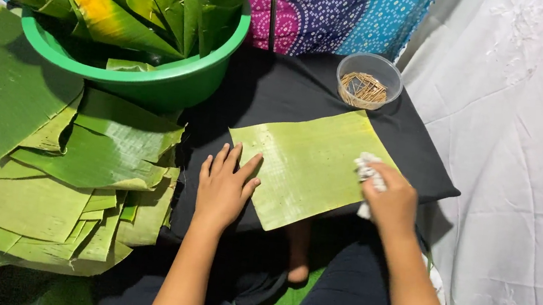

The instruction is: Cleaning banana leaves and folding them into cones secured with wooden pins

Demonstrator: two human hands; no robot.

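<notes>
Green plastic tub (156, 83) of rolled banana leaves at upper left; loose pile of cut green leaf sheets (42, 166) spread left of it. Small clear round bowl of wooden picks (368, 82) beyond leaf. Pale green squarish banana leaf piece (307, 167) lies flat on black cloth-covered board (293, 89), corners skewed, long axis running lower left to upper right. Left hand (224, 188) open, fingers spread, pressing leaf's left edge. Right hand (390, 201) closed round crumpled white cloth (367, 171) on leaf's right edge.

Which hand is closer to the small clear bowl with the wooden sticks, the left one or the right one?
The right hand. It holds a white cloth on the leaf piece, below the bowl. The left hand rests flat at the leaf's left edge, farther away.
</notes>
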